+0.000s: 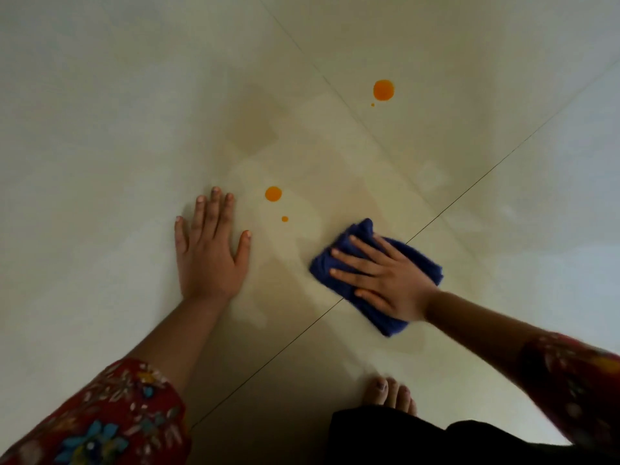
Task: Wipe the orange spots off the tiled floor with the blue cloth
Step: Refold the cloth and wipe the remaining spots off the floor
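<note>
On the floor (100,129), right hand (385,280) presses flat on the cloth (365,229), grip open. Left hand (211,250) flat, empty. Four spots (273,194) beyond the cloth remain unwiped.

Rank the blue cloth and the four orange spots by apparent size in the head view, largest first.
1. blue cloth
2. far big spot
3. near big spot, though it lies closer to the camera
4. near small spot
5. far tiny spot
</note>
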Demonstrator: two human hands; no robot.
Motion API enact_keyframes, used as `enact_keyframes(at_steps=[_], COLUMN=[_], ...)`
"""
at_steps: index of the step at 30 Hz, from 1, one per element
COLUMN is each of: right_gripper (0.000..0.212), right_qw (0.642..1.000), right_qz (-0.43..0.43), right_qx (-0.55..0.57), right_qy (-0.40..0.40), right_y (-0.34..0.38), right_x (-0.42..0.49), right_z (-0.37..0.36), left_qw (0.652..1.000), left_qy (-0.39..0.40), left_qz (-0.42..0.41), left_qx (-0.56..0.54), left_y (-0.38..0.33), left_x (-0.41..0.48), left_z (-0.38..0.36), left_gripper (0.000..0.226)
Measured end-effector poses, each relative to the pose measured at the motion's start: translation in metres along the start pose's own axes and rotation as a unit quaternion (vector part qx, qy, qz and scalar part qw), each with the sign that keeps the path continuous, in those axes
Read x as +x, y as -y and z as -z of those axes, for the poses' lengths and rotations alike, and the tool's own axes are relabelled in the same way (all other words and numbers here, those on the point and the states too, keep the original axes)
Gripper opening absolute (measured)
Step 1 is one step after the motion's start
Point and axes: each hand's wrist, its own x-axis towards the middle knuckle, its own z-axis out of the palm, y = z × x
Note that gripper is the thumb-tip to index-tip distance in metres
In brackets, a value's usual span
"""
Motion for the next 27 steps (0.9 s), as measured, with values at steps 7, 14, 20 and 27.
enact_keyframes(at_steps=[7,14,20,27], right_gripper=[0.053,0.048,0.050,0.052], right_qw=[0.957,0.989,0.994,0.978], right_qz=[-0.279,0.144,-0.084,-0.180], right_qx=[0.008,-0.017,-0.013,0.021], right_qy=[-0.076,-0.007,-0.074,-0.106], right_y=[-0.043,0.027,-0.009,0.086], right_x=[0.056,0.054,0.150,0.131], right_z=[0.023,0.003,0.027,0.003], left_qw=[1.000,1.000,1.000,1.000], left_qy=[0.003,0.002,0.008,-0.002], left_qz=[0.001,-0.006,-0.008,-0.004], left_qx=[-0.002,-0.001,0.018,-0.005], left_y=[0.000,0.001,0.001,0.001], left_x=[0.001,0.001,0.001,0.001], left_z=[-0.002,0.000,0.001,-0.002], left_gripper=[0.060,0.058,0.058,0.060])
